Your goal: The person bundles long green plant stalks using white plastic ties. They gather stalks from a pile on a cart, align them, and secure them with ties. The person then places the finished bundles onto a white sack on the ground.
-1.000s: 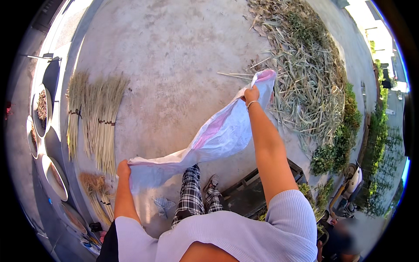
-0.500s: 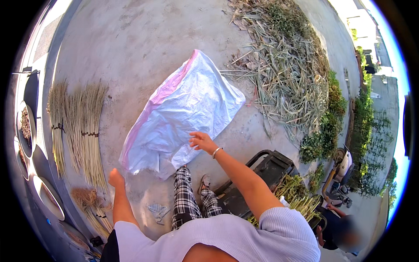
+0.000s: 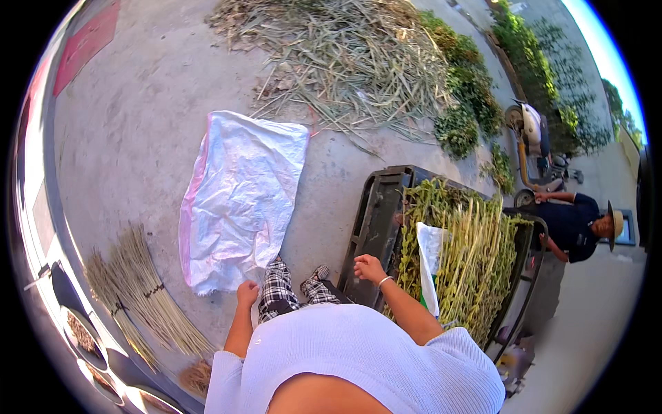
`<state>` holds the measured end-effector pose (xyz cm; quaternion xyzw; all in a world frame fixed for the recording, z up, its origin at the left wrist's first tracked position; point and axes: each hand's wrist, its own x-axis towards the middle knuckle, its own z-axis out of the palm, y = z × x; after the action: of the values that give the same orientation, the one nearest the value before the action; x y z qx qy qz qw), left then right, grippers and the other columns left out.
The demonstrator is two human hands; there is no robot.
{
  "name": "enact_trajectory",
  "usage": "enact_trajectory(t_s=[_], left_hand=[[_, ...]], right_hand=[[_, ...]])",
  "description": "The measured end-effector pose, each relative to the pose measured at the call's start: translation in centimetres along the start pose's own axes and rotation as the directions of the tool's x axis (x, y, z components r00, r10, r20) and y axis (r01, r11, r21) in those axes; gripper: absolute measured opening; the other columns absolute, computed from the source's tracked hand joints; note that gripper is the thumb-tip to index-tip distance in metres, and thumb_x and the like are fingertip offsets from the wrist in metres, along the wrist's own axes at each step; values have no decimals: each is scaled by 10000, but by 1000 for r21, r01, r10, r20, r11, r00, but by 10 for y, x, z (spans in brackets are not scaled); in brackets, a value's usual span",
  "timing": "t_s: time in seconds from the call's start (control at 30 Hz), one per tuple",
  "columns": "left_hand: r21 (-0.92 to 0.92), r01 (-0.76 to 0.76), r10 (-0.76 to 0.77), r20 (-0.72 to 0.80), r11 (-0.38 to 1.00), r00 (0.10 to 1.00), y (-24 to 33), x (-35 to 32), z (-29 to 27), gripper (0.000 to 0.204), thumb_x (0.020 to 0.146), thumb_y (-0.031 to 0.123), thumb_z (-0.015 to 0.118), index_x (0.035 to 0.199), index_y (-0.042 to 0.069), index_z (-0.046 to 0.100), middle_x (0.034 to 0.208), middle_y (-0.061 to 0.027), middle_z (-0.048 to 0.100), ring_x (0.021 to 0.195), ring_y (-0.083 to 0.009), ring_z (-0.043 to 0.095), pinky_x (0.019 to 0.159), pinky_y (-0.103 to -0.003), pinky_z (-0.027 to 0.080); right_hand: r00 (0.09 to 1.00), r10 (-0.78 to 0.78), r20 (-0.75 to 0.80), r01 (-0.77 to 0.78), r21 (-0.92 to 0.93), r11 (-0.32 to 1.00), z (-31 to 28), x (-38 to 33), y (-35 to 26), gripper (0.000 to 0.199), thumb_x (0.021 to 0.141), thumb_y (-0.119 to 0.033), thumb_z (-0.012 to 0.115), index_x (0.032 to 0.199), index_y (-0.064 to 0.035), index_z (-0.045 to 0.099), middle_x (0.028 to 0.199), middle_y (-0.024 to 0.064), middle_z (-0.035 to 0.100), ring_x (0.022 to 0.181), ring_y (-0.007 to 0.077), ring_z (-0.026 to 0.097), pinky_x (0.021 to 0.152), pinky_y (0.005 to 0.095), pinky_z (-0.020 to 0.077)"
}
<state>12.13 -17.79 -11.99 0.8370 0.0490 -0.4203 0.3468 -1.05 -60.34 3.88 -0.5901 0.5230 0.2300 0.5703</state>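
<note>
At nine o'clock, bundled stalks (image 3: 141, 293) lie on the concrete ground (image 3: 131, 131). Beside them the white sack (image 3: 238, 200) is spread flat, pink-edged along its left side. The left hand (image 3: 247, 292) hangs at six o'clock, loosely curled and holding nothing, just below the sack's near corner. The right hand (image 3: 369, 268), fingers bent and empty, hovers at the rim of the dark cart (image 3: 376, 221) full of green stalks (image 3: 476, 255). At three o'clock a person in a hat (image 3: 576, 224) stands by.

My own torso hides my feet and the near end of the black cart (image 3: 376, 214); bowls (image 3: 83, 334) at left are cut off.
</note>
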Motion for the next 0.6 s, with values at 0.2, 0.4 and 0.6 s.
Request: enact_trajectory(t_s=[0.2, 0.4, 0.6], left_hand=[[38, -179, 179, -3, 983, 984, 94, 40, -24, 71, 736, 35, 596, 791, -8, 613, 644, -78, 617, 513, -151, 597, 483, -287, 493], [300, -434, 335, 330, 850, 883, 244, 8, 47, 58, 787, 47, 594, 780, -9, 608, 631, -78, 594, 481, -162, 576, 395, -283, 452], [199, -454, 99, 828, 869, 552, 337, -26, 232, 92, 856, 17, 540, 933, 15, 591, 729, -78, 614, 579, -157, 603, 429, -247, 454]], right_hand=[[805, -565, -181, 553, -115, 825, -30, -90, 59, 216, 830, -132, 577, 995, 5, 596, 774, 114, 646, 683, 207, 637, 615, 330, 500], [725, -421, -545, 500, -5, 866, -62, -201, 146, 188, 832, -131, 577, 978, -13, 588, 770, 121, 636, 695, 266, 618, 640, 368, 476], [576, 17, -817, 354, 269, 896, -53, -253, 226, 195, 820, -140, 547, 954, -19, 620, 780, 143, 651, 735, 301, 627, 651, 403, 481]])
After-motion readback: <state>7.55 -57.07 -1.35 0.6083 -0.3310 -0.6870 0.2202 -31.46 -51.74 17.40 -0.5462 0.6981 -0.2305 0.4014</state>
